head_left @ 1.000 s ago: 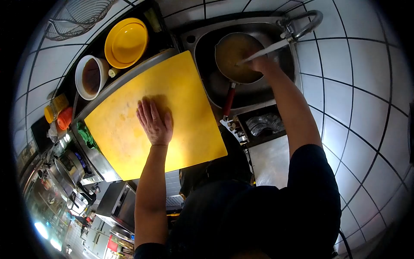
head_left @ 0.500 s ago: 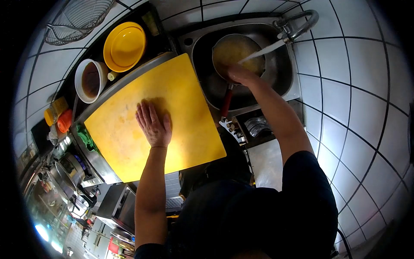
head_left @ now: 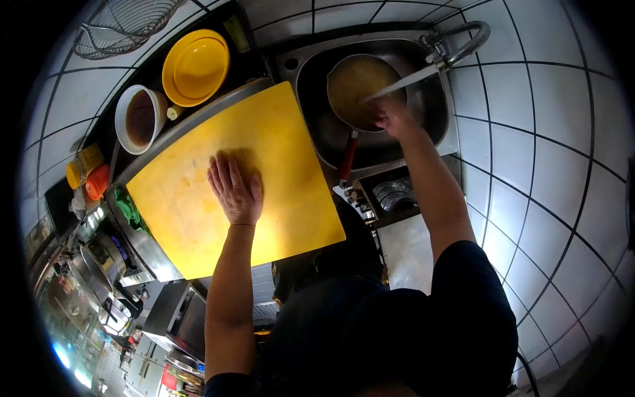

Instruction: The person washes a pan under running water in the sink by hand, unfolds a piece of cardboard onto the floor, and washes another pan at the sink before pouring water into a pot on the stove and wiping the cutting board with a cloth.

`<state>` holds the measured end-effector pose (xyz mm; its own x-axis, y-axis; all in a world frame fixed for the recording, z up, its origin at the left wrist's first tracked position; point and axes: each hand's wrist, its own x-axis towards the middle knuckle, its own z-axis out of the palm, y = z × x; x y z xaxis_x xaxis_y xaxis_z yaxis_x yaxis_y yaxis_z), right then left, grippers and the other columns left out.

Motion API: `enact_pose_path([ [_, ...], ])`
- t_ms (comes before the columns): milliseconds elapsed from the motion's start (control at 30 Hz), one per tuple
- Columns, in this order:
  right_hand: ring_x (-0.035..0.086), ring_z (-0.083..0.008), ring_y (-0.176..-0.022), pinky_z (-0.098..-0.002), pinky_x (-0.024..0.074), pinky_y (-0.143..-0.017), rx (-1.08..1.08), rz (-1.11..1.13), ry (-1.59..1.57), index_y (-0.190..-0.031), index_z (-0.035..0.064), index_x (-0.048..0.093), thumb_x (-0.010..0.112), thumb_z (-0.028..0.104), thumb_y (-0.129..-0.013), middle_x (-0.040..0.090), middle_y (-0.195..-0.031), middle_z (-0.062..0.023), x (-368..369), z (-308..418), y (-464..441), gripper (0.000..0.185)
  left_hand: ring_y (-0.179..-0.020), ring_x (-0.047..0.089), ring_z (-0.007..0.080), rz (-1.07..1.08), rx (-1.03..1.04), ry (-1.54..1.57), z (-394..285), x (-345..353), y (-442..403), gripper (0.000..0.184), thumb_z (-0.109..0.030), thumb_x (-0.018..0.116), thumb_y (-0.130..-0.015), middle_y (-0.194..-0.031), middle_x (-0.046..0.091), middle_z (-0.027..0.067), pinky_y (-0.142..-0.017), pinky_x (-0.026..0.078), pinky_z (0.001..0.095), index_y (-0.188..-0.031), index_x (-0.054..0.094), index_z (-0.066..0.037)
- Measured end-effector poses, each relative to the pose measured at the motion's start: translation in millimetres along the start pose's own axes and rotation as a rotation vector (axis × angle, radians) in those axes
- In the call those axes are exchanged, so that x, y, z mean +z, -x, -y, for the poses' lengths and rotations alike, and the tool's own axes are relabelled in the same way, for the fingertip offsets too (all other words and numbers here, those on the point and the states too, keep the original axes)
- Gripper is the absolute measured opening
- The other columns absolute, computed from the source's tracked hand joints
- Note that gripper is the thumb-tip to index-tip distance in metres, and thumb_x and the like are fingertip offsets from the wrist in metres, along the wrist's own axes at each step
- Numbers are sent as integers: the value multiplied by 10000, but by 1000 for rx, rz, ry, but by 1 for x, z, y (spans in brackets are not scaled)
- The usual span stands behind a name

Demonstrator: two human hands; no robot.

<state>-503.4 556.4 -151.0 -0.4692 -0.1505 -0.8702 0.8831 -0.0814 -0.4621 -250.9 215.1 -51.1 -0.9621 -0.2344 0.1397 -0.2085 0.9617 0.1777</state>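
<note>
My left hand (head_left: 236,190) lies flat on the yellow cutting board (head_left: 284,198), fingers stretched out and holding nothing. In the sink, a pan (head_left: 350,79) with a red handle (head_left: 348,157) contains cloudy brownish water. A stream from the faucet (head_left: 466,49) runs down into it. My right hand (head_left: 395,118) is over the pan's right edge, close to the stream; its fingers are blurred and partly lost in the dark, so their grip is unclear.
The metal sink (head_left: 436,142) surrounds the pan. Behind the board are a white tub (head_left: 159,109) of dark liquid and a yellow bowl (head_left: 196,66). A green cloth (head_left: 130,210) lies by the board's left edge. A wire strainer (head_left: 126,33) is at the upper left.
My right hand has shifted from the pan's lower rim toward its right edge, after moving the opposite way earlier. My left hand has stayed flat on the board.
</note>
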Motion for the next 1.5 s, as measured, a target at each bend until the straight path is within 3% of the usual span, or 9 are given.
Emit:
enact_pose_path([
  [233, 487, -325, -1277, -494, 442, -1071, -247, -150, 341, -1409, 69, 453, 488, 207, -1028, 452, -1431, -147, -57, -9, -87, 407, -1439, 268, 450, 10, -10, -6, 0, 0, 0, 660, -384, 513, -952, -1537, 329, 267, -1186, 179, 562, -1437, 402, 50],
  [300, 482, -323, -1283, -502, 435, -1066, -142, -194, -176, -1417, 74, 445, 484, 246, -1035, 437, -1451, -139, -11, 29, -43, 421, -1438, 267, 452, 13, -12, -5, 0, 1, 0, 662, -386, 512, -952, -1536, 328, 269, -1186, 178, 563, -1438, 400, 51],
  [467, 510, -326, -1243, -465, 400, -1069, 14, -448, 100, -1422, 63, 463, 431, 328, -1055, 489, -1411, -149, -53, 27, -210, 454, -1436, 263, 463, 9, -4, 16, 0, 3, 0, 675, -402, 504, -953, -1537, 319, 280, -1183, 176, 572, -1441, 394, 51],
  [633, 567, -260, -1139, -411, 487, -934, -82, 101, 242, -1240, 22, 615, 495, 305, -1010, 614, -1229, -135, -40, 46, -152, 384, -1432, 270, 468, 21, -1, 13, 1, 3, 1, 677, -407, 506, -955, -1531, 324, 287, -1179, 180, 580, -1442, 392, 49],
  [1000, 579, -219, -1136, -388, 541, -858, -97, 8, 467, -1284, 86, 621, 534, 317, -997, 635, -1227, -97, 57, 51, -40, 379, -1435, 269, 461, 25, -1, -8, 2, 5, 1, 684, -432, 490, -965, -1525, 328, 292, -1182, 179, 572, -1446, 399, 45],
  [1100, 617, -212, -1053, -392, 534, -852, 30, 215, 384, -1268, 83, 622, 514, 316, -1006, 668, -1148, -66, 41, 33, -63, 366, -1437, 270, 457, 30, -11, -8, 0, 3, 0, 686, -435, 490, -965, -1528, 327, 287, -1181, 180, 570, -1451, 396, 40],
  [1267, 631, -179, -946, -381, 520, -826, -64, 208, 812, -1217, 91, 639, 513, 322, -1007, 690, -1067, -51, -13, 7, -117, 336, -1437, 271, 452, 26, -11, -10, -3, 0, -2, 684, -429, 500, -963, -1535, 327, 274, -1181, 182, 567, -1458, 391, 31],
  [1400, 624, -153, -861, -360, 504, -738, -165, 116, 631, -1154, 76, 650, 614, 313, -956, 691, -1022, -32, -29, 1, -95, 311, -1436, 273, 453, 19, -15, -7, -3, 0, -2, 678, -410, 517, -958, -1534, 329, 272, -1182, 184, 564, -1457, 388, 31],
  [1500, 626, -147, -810, -327, 496, -675, -260, 214, 871, -1097, 62, 655, 693, 253, -897, 683, -952, -26, -35, 17, -94, 279, -1437, 270, 452, 28, -19, 0, -5, -2, -2, 675, -399, 525, -954, -1534, 329, 271, -1183, 183, 564, -1455, 387, 32],
])
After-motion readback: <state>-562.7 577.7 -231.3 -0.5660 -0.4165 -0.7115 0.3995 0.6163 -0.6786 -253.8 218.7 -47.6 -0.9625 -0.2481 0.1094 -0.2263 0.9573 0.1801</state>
